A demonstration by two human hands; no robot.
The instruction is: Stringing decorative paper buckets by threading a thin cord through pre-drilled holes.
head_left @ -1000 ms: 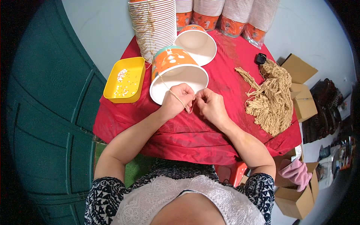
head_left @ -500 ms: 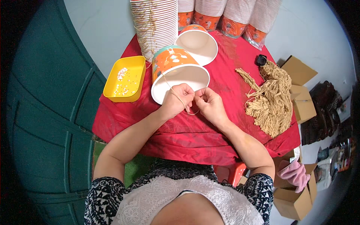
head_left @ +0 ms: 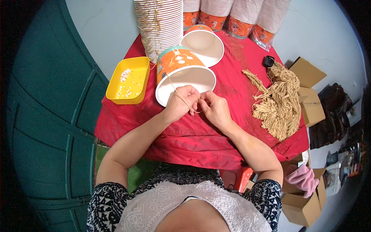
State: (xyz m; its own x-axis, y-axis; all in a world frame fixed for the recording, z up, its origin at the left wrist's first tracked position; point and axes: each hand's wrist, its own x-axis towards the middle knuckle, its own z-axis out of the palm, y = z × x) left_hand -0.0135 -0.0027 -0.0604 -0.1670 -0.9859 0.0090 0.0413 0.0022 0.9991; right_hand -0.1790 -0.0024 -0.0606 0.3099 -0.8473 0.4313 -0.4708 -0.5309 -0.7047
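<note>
An orange paper bucket (head_left: 176, 62) with a white inside lies on its side, its mouth toward me. From its wall a tan cord (head_left: 174, 85) runs down over the back of my left hand (head_left: 181, 103). My left fingers are pinched on the cord just in front of the bucket's rim. Close against them, my right hand (head_left: 215, 110) is also closed, thumb and forefinger together on the cord's end. A small loop of cord hangs below the fingertips. Whether a knot lies between the fingers is hidden.
A yellow tray (head_left: 111, 92) with small white and pink bits stands left. Behind are another tipped bucket (head_left: 205, 46), a tall bucket stack (head_left: 162, 31) and several wrapped stacks (head_left: 241, 15). A tan cord bundle (head_left: 280, 102) lies right on the red cloth (head_left: 235, 135), near a small black object (head_left: 268, 61).
My right hand has shifted slightly left and up, closer to my left fingertips. The cord loop below them has become smaller.
</note>
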